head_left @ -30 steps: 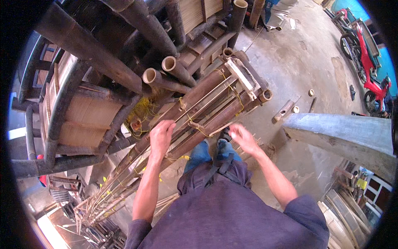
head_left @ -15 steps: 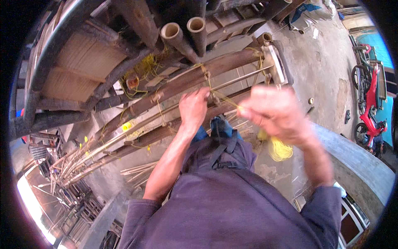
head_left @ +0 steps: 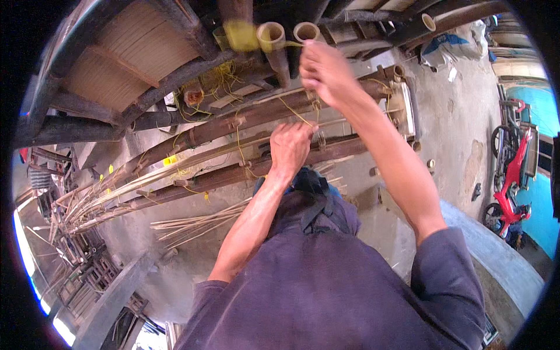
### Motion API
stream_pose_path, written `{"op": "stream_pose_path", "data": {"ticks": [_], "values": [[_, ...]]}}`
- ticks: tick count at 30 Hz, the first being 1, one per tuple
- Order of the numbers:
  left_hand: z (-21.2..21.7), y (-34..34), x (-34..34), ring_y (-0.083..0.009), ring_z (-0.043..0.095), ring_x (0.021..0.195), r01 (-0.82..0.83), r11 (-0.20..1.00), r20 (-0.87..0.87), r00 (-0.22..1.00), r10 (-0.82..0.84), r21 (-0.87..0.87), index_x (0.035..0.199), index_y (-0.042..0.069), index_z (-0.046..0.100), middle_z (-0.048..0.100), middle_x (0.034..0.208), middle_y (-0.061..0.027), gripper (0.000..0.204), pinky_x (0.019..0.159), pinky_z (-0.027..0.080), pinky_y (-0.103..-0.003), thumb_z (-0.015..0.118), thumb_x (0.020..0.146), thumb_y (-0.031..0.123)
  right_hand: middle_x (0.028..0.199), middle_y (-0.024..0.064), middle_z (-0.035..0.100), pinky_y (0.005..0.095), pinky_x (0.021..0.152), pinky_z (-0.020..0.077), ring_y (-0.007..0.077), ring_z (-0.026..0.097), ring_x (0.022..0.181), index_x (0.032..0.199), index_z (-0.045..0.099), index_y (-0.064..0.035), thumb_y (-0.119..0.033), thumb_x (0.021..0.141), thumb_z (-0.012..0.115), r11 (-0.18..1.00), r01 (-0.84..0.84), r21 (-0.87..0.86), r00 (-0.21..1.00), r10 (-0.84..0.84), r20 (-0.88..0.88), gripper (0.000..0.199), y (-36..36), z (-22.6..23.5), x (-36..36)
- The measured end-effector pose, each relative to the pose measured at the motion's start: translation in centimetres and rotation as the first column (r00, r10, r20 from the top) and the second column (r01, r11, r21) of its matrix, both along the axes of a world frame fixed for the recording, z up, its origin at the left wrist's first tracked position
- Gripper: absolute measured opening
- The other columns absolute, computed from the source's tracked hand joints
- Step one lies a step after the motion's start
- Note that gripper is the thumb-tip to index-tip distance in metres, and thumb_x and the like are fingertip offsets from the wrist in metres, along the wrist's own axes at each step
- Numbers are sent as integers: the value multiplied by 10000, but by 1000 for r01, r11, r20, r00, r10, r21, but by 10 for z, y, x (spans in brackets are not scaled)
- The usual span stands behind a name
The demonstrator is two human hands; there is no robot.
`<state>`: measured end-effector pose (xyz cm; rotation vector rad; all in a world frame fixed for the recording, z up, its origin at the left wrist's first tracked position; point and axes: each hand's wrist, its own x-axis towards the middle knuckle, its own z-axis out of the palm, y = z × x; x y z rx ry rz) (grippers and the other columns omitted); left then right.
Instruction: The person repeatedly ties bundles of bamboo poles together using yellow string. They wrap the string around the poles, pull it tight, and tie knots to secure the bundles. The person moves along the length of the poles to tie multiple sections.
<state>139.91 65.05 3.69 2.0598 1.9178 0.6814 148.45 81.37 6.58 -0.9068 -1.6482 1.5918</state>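
A frame of long dark bamboo poles [head_left: 221, 131] lies across in front of me, with thin pale strips [head_left: 116, 186] running along it. My left hand [head_left: 290, 147] presses down on the poles where a yellow cord [head_left: 294, 114] is wound. My right hand [head_left: 325, 71] is raised above the poles, fingers pinched on that yellow cord, which runs taut down to the left hand. A blurred yellow tuft [head_left: 242, 35] shows at the top near two cut bamboo ends [head_left: 271, 36].
A woven bamboo panel [head_left: 125, 55] in a dark frame stands at upper left. Loose bamboo splints [head_left: 198, 224] lie on the concrete floor. A red motorbike [head_left: 513, 175] is parked at right beside a low concrete wall [head_left: 501, 262].
My right hand has risen from beside the left up toward the cut bamboo ends, drawing the yellow cord taut. The left hand stays on the poles. The view has tilted.
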Motion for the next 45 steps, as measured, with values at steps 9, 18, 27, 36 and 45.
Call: {"op": "stream_pose_path", "data": {"ticks": [9, 18, 27, 36, 45], "values": [[64, 67, -12, -142, 611, 868, 286, 907, 776, 628, 65, -308, 1010, -6, 640, 684, 916, -86, 315, 821, 468, -298, 495, 973, 270, 665, 166, 608, 480, 561, 496, 365, 624, 638, 718, 575, -70, -228, 839, 518, 888, -402, 222, 806, 228, 546, 207, -195, -45, 34], [-71, 194, -48, -117, 485, 546, 364, 665, 719, 573, 392, -653, 730, 38, 560, 504, 638, -12, 372, 460, 399, -319, 532, 902, 368, 1140, 150, 551, 401, 938, 444, 294, 527, 1105, 1147, 586, -55, -118, 760, 626, 971, 76, 225, 902, -163, 399, 394, -218, 7, 112], [-6, 206, -39, -326, 636, 860, 102, 919, -123, 980, -159, -380, 913, 41, 637, 647, 894, -149, 354, 718, 499, -436, 556, 894, 385, 1267, 156, 518, 384, 948, 442, 253, 538, 1134, 1346, 403, 12, -157, 830, 621, 558, 741, -374, 670, -656, 348, 585, -229, -50, 189], [69, 101, 120, -327, 567, 1074, -21, 992, 81, 997, 11, 125, 1166, 62, 567, 588, 1172, -150, 383, 920, 456, -399, 648, 822, 211, 829, 121, 617, 433, 715, 489, 326, 607, 822, 921, 636, -49, -205, 880, 568, 870, -491, -45, 557, 353, 752, 176, -52, 160, 265], [2, 82, 155, -299, 633, 726, -10, 1000, 9, 1000, 10, 7, 855, 61, 672, 653, 749, -119, 158, 674, 477, -406, 545, 863, 154, 843, 97, 564, 369, 684, 508, 277, 598, 849, 778, 593, -55, -105, 757, 601, 281, -733, 619, 680, 288, 675, 55, 40, 165, 126]]}}
